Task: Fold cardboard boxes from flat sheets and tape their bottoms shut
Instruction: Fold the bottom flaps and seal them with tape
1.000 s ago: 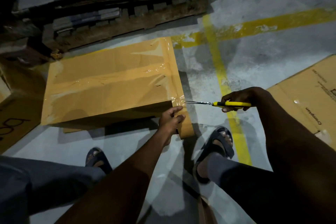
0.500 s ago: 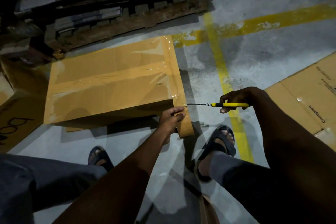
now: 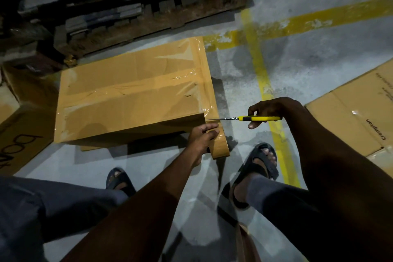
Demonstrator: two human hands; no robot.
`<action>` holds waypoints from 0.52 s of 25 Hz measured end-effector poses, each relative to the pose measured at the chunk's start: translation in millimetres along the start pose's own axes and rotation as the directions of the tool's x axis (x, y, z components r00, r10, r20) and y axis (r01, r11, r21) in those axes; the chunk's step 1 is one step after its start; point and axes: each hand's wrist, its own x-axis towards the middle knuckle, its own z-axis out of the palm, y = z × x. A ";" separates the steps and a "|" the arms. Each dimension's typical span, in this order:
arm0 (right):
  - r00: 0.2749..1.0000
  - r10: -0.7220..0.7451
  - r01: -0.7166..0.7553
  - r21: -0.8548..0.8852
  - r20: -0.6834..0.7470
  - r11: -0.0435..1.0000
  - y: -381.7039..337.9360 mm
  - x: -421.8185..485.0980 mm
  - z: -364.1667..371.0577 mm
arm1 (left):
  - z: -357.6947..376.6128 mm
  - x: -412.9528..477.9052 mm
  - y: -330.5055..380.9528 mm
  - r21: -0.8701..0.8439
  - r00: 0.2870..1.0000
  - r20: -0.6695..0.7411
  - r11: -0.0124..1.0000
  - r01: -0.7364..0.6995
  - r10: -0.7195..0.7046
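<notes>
Right grip held yellow scissors, blades at tape by box corner. Left grip clutched brown tape roll. Box top tan, seam w/ glossy wrinkled tape.

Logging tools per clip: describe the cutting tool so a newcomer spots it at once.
Find the taped cardboard box on the floor, then its near right corner. There the right hand grips a slim cutting tool, blade at the tape. Its yellow-and-black handle sets it apart from the brown tape roll.
</notes>
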 end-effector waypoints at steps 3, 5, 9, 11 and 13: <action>0.999 -0.035 0.034 -0.026 -0.033 0.999 1.7 4.3 0.2 | 0.5 1.1 0.5 0.008 1.000 -0.004 1.000 0.003 -0.003; 0.998 -0.034 0.032 -0.044 -0.050 0.999 2.9 6.2 1.5 | 0.9 1.4 0.9 0.000 1.000 -0.008 1.000 0.008 -0.008; 0.993 -0.038 0.027 -0.098 -0.111 0.995 8.7 14.2 4.5 | 1.3 1.4 -0.6 -0.002 1.000 -0.003 1.000 0.016 -0.016; 0.992 -0.035 0.022 -0.112 -0.119 0.993 8.9 15.4 4.8 | 0.4 2.5 0.2 0.018 1.000 -0.009 1.000 0.009 -0.009; 0.990 -0.025 0.011 -0.101 -0.135 0.995 8.5 14.0 4.9 | -0.3 3.5 1.9 0.029 1.000 -0.016 0.999 0.014 -0.013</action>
